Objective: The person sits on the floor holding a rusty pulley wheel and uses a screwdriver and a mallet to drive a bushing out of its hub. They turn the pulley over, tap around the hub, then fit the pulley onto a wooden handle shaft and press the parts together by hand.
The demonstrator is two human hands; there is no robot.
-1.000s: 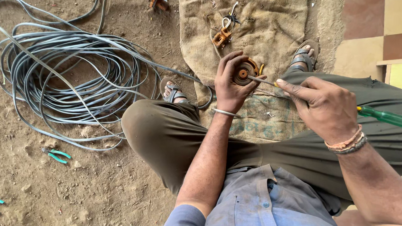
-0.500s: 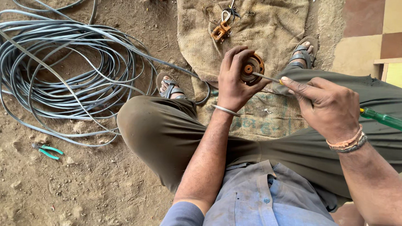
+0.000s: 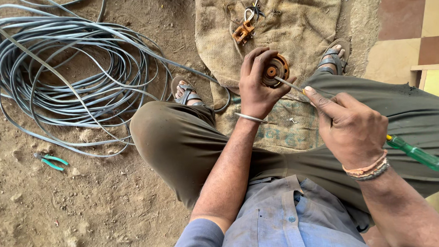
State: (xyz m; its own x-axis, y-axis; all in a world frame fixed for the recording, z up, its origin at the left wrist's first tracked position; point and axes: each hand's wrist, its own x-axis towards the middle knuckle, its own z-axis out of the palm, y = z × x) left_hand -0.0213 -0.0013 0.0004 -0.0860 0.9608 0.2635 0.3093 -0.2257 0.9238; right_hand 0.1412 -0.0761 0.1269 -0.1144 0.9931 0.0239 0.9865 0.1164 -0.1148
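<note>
Above the person's knees, the left hand is clamped around a small round rusty orange part, fingers curled over its rim, a metal bangle on the wrist. The right hand is closed tight on a screwdriver with a translucent green handle; the forefinger lies along the metal shaft, whose tip meets the side of the round part. Thread bands circle that wrist. The part is held over a burlap sack spread on the dirt, between 2 sandalled feet. On the sack, farther away, lie a rusty orange fitting and some wire bits just beside it. To the left, well apart, a big coil of grey cable sprawls on the ground, with green-handled pliers near its edge.
</note>
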